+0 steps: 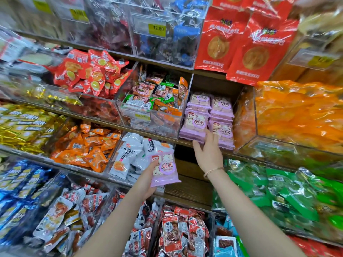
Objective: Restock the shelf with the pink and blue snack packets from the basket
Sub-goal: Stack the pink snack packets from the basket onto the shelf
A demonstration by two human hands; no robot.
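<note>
The left hand (148, 179) pinched a pink packet (164, 170) by its lower left edge; it looked light, soft and slick, so gripping the sealed rim seemed safest. At two o'clock, the right hand (208, 152), fingers spread, touched the pink stacks (209, 117) on the crowded shelf (187, 143).

One pink packet (165, 169), printed with a round label and a picture of nougat-like squares, is held upright and slightly tilted in the left hand (148, 179), below the shelf (185, 142). Matching pink packets (209, 117) are stacked in neat rows on that shelf, and their front edge is touched by the right hand (207, 151).
</note>
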